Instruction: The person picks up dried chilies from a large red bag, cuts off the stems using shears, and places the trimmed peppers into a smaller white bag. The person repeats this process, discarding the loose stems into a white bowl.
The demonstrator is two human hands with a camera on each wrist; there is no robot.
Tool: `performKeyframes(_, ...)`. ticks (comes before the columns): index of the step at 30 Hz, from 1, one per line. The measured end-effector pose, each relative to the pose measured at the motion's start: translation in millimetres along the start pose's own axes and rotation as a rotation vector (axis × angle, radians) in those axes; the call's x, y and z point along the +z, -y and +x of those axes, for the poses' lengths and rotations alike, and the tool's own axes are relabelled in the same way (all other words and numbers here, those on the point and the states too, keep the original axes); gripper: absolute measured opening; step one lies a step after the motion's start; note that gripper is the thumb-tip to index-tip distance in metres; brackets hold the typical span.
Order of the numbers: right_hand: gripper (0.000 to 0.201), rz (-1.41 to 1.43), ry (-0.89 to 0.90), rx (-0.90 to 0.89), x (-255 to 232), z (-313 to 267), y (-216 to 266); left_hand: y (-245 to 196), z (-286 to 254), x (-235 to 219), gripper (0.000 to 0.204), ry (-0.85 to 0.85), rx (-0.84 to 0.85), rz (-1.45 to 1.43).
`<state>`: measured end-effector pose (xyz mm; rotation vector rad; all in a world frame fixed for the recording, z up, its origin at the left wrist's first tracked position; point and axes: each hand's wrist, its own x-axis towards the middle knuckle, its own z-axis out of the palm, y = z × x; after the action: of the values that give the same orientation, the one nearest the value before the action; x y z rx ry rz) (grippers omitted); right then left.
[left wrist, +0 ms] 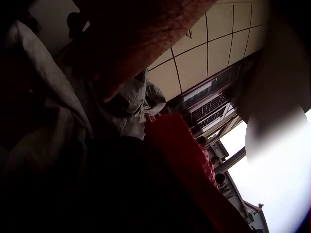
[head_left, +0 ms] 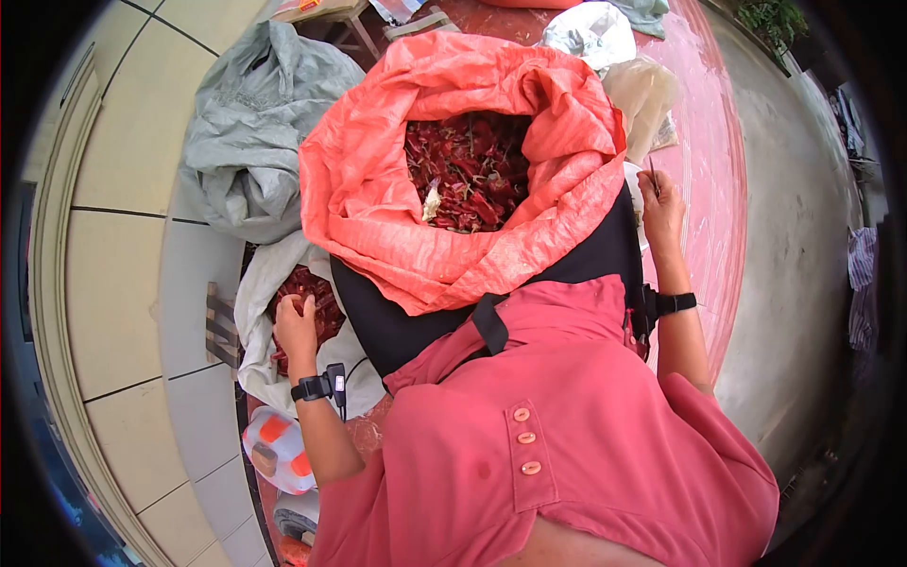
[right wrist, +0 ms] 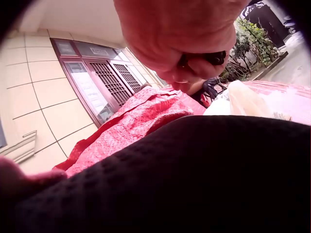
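My left hand [head_left: 296, 326] is over a white sack [head_left: 253, 326] of dried red chilies [head_left: 326, 307], its fingers bent right at the chilies; whether it pinches one I cannot tell. Out at the right side, my right hand [head_left: 663, 213] grips a pair of scissors [head_left: 653, 175], the thin dark blade pointing up past the fingers. Dark handles [right wrist: 216, 58] show under the curled fingers in the right wrist view. Between the hands stands a large red woven sack [head_left: 378, 189] with its rim rolled down, holding cut red chilies [head_left: 472, 170]. The left wrist view is mostly dark.
A grey sack [head_left: 255, 132] leans at the back left by the tiled wall [head_left: 113, 293]. White and clear plastic bags [head_left: 642, 94] lie at the back right. A white and orange plastic bag [head_left: 274, 449] is by my left forearm. Dark cloth [head_left: 378, 331] covers my lap.
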<state>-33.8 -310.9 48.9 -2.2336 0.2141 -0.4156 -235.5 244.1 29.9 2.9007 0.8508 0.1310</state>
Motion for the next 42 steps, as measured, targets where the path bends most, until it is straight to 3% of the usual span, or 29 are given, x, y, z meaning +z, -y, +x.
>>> performKeyframes(2, 0.018, 0.171, -0.003, 0.085, -1, 0, 25, -20, -3, -3, 0.049, -0.023, -0.082, 0.343)
performKeyframes(3, 0.018, 0.255, -0.005, 0.129, 0, 0, 41, -25, 3, -1, 0.048, -0.078, -0.052, 0.138)
performKeyframes(5, 0.018, 0.360, 0.171, 0.032, 11, 0, 71, -36, 20, 7, 0.047, -0.180, 0.007, -0.275)
performKeyframes(8, 0.023, 0.140, 0.535, -0.069, 47, -2, 116, -106, 23, -25, 0.027, -0.152, 0.104, -0.525)
performKeyframes(10, 0.023, -0.095, 0.541, -0.341, 106, -1, 95, -150, 16, -46, 0.019, -0.104, 0.220, -0.622)
performKeyframes(11, 0.023, -0.198, 0.574, -0.269, 121, -5, 103, -169, 11, -55, 0.016, -0.072, 0.281, -0.663)
performKeyframes(13, 0.024, -0.422, 0.604, -0.237, 150, -10, 98, -197, 0, -69, 0.016, 0.171, 0.227, -0.777)
performKeyframes(16, 0.024, -0.390, 0.642, -0.194, 166, -15, 89, -211, -13, -52, 0.017, 0.236, 0.343, -0.882)
performKeyframes(19, 0.022, -0.158, 0.665, -0.039, 144, -18, 101, -217, -21, -38, 0.015, 0.287, 0.337, -0.920)
performKeyframes(22, 0.013, 0.259, 0.606, -0.127, 148, -11, 87, -227, -22, -38, 0.019, 0.280, 0.393, -0.916)
performKeyframes(23, 0.011, 0.430, 0.610, -0.085, 147, -11, 84, -233, -22, -40, 0.022, 0.226, 0.407, -0.932)
performKeyframes(25, 0.006, 0.773, 0.616, -0.002, 115, -21, 127, -249, -18, -42, 0.030, 0.111, 0.436, -0.962)
performKeyframes(26, 0.003, 0.791, 0.604, 0.000, 99, -28, 147, -255, -13, -40, 0.047, 0.033, 0.501, -0.917)
performKeyframes(29, 0.004, 0.767, 0.620, -0.074, 70, -43, 179, -281, -10, -54, 0.052, -0.119, 0.543, -0.964)
performKeyframes(33, 0.006, 0.743, 0.715, -0.187, 54, -53, 188, -280, -6, -65, 0.056, 0.063, 0.665, -0.999)
performKeyframes(37, 0.013, 0.532, 0.458, -0.700, 49, -47, 189, -276, -16, -84, 0.039, 0.438, 0.478, -1.105)
performKeyframes(42, 0.025, 0.149, 0.412, -0.993, 40, -61, 202, -267, -18, -71, 0.028, 0.376, 0.515, -1.181)
